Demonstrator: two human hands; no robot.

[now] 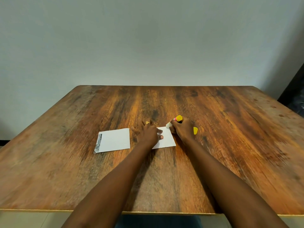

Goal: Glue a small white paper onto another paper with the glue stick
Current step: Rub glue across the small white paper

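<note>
A small white paper (167,139) lies flat on the wooden table (164,102), partly under my left hand (148,133). That hand presses the sheet down with fingers spread and wears a gold ring. My right hand (182,129) grips a yellow glue stick (176,119) whose white tip touches the paper's far right corner. The yellow cap (195,130) of the glue stick shows at the right side of my right hand; whether it rests on the table or in my fingers is unclear. Another white paper (115,140), with a dark printed strip on its left edge, lies to the left.
The table's far edge meets a pale wall (148,38). A dark object (294,96) stands at the far right, beyond the table. The near table edge runs across the bottom of the view.
</note>
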